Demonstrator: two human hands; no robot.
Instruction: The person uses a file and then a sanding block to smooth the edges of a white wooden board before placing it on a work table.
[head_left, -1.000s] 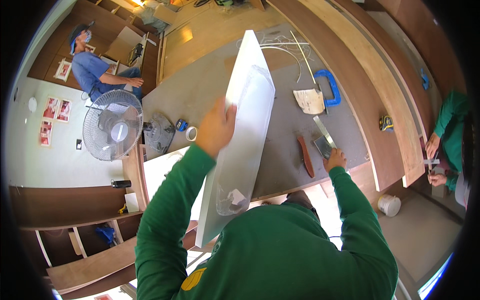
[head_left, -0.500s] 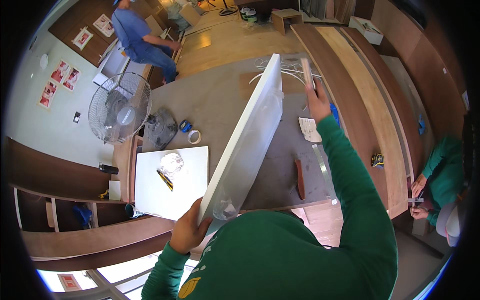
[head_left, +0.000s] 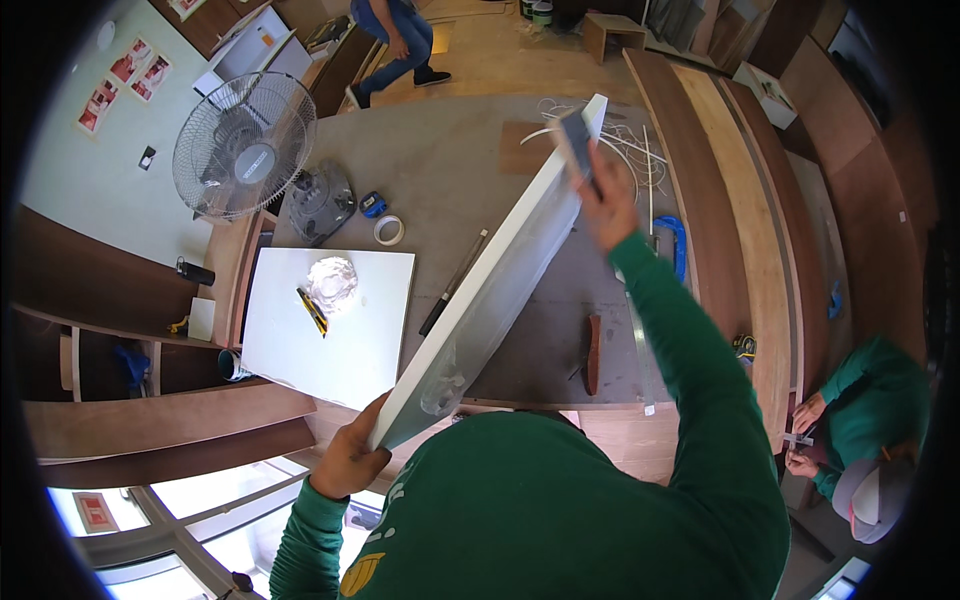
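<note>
A white panel (head_left: 520, 280), with clear plastic film on its face, stands on edge and slants from my body toward the far side of the table. Its near lower corner is in my left hand (head_left: 348, 458), fingers wrapped round the edge. At the far end, my right hand (head_left: 608, 205), blurred by motion, grips a flat sanding block (head_left: 574, 140) with a dark grey face. The block is at the panel's narrow edge; whether it touches I cannot tell. Left of the panel, a dark stick-like tool (head_left: 455, 282) lies on the grey table (head_left: 440, 150).
A white board (head_left: 365, 365) bears a yellow-black utility knife (head_left: 313, 312) and a whitish crumpled mound (head_left: 332, 284). Beyond are a tape roll (head_left: 389, 231), blue tape measure (head_left: 372, 204) and fan (head_left: 250, 150). A brown strip (head_left: 593, 355) lies rightward. Co-worker's hands (head_left: 803, 430) work far right.
My right hand has brought the sanding block leftward to the panel's far edge. The panel's far end leans further right. A person in jeans at the back has moved rightward.
</note>
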